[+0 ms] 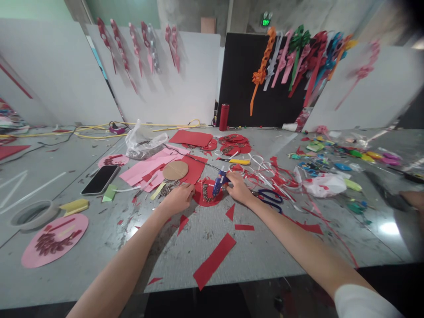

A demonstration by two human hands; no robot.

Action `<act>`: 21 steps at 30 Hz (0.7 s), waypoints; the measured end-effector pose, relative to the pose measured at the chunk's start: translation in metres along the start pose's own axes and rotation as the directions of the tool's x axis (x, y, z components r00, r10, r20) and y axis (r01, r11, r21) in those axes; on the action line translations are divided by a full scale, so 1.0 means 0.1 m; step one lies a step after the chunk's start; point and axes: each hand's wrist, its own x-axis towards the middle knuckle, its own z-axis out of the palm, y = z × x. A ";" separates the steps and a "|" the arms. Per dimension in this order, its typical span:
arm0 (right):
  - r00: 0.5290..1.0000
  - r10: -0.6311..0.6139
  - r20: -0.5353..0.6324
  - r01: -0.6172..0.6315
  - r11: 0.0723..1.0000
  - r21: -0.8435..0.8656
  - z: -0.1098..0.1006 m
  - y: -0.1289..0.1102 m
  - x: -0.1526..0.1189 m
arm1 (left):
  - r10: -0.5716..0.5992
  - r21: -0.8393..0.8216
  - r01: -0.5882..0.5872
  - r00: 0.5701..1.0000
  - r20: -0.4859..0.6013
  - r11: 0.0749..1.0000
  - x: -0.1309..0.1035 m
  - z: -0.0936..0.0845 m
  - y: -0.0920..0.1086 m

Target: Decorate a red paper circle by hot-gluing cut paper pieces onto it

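Observation:
My right hand (239,187) is wrapped around a blue hot glue gun (219,183), whose nozzle points down at a round red paper disc (208,202). Small brown slender pieces (204,191) stand in a curved row on that disc. At the disc's left edge is my left hand (180,197), its fingers pinched together; what they hold, if anything, is too small to make out. Just behind it lie a heap of the same brown pieces (168,189) and a round brown cardboard disc (175,170). Blue-handled scissors (270,198) lie right of my right hand.
Red paper sheets (190,138), pink paper (142,170) and a yellow cutter (241,161) lie behind my hands. To the left are a phone (100,179), a tape roll (35,215) and a decorated pink disc (54,240). Ribbon scraps (280,176) and a red flask (224,117) are also there.

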 end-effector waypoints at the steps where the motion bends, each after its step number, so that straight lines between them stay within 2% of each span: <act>1: 1.000 -0.003 -0.001 0.003 1.000 0.001 0.00 0.00 0.00 | 0.001 0.004 -0.001 1.000 0.000 1.000 0.00 0.00 0.00; 21: 1.000 -0.004 -0.003 0.004 1.000 0.017 0.04 0.02 -0.01 | 0.012 0.001 -0.012 1.000 -0.002 1.000 0.00 -0.01 0.01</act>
